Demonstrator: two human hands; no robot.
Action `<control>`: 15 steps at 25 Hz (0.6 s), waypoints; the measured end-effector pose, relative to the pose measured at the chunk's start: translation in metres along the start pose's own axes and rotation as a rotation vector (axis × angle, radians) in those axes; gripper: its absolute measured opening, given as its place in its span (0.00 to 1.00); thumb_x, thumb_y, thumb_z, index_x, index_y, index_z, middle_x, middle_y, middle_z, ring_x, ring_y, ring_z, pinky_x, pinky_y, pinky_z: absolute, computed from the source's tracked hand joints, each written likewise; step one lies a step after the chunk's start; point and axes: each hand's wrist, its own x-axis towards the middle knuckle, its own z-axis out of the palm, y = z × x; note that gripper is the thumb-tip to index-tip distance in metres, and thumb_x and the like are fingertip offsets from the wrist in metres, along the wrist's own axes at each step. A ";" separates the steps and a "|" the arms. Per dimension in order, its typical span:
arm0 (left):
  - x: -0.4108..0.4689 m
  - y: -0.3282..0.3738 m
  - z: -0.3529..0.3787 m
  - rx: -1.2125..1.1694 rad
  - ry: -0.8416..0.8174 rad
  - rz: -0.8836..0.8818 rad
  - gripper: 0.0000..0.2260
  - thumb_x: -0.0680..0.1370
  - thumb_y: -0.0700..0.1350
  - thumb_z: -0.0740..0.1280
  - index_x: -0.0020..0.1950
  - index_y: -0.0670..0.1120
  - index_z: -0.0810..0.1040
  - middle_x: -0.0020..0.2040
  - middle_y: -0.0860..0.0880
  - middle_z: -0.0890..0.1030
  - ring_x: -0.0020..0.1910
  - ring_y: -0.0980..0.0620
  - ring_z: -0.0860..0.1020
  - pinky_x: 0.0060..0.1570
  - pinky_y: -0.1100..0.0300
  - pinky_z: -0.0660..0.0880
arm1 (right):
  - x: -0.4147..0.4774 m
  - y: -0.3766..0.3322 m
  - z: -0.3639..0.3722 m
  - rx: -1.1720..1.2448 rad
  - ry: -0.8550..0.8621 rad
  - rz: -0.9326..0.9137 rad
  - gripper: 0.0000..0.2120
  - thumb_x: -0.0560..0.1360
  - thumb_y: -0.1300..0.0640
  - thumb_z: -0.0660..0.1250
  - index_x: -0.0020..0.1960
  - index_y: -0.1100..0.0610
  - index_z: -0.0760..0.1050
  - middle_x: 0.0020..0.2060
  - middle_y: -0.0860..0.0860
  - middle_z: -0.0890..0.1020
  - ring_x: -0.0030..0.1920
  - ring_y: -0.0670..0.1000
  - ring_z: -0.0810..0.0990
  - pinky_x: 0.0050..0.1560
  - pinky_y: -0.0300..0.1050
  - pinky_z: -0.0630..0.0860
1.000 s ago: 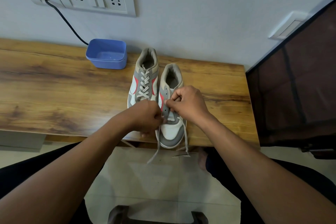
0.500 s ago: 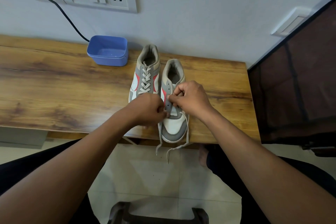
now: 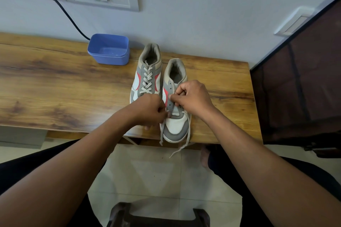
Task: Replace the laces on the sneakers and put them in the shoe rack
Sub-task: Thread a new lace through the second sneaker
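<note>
Left hand (image 3: pixel 149 110) and right hand (image 3: pixel 193 97) both pinching the lace (image 3: pixel 161 135) over the part-laced sneaker (image 3: pixel 176 125), fingers curled tight. It is sitting right of the tub (image 3: pixel 108 49), beyond the laced sneaker (image 3: pixel 147 79); lace ends dangling.

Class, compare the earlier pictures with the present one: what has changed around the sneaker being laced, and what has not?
The lace shifted: its end by the left hand drew up shorter, while the end under the right hand dangles lower past the table edge. Both hands still pinch the lace at the part-laced sneaker; laced sneaker and blue tub stayed.
</note>
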 end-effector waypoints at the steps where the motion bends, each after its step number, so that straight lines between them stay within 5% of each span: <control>1: 0.000 0.001 0.000 0.019 -0.025 0.044 0.16 0.83 0.47 0.65 0.38 0.40 0.81 0.28 0.47 0.82 0.27 0.52 0.80 0.40 0.53 0.81 | 0.000 0.000 -0.001 0.005 0.001 -0.002 0.09 0.74 0.54 0.79 0.36 0.51 0.83 0.29 0.45 0.85 0.30 0.42 0.84 0.41 0.51 0.85; 6: -0.008 0.009 -0.011 -0.088 -0.370 0.002 0.17 0.82 0.44 0.67 0.33 0.46 0.78 0.29 0.49 0.83 0.25 0.53 0.78 0.33 0.61 0.75 | 0.000 0.001 0.000 0.011 -0.004 -0.006 0.09 0.73 0.55 0.79 0.36 0.52 0.83 0.30 0.47 0.85 0.31 0.43 0.84 0.42 0.52 0.86; 11: 0.001 0.005 -0.003 0.074 0.037 -0.006 0.18 0.82 0.51 0.66 0.34 0.45 0.79 0.25 0.50 0.80 0.25 0.55 0.79 0.35 0.58 0.78 | 0.000 0.001 0.001 0.015 -0.006 -0.014 0.09 0.75 0.54 0.79 0.38 0.51 0.82 0.31 0.47 0.85 0.32 0.45 0.85 0.43 0.55 0.86; 15: -0.007 0.007 -0.012 0.061 -0.212 0.067 0.15 0.82 0.44 0.65 0.34 0.47 0.78 0.28 0.52 0.81 0.25 0.57 0.78 0.39 0.56 0.81 | 0.000 0.000 -0.002 0.038 -0.056 0.006 0.09 0.74 0.55 0.79 0.37 0.53 0.83 0.30 0.47 0.86 0.30 0.42 0.84 0.39 0.48 0.84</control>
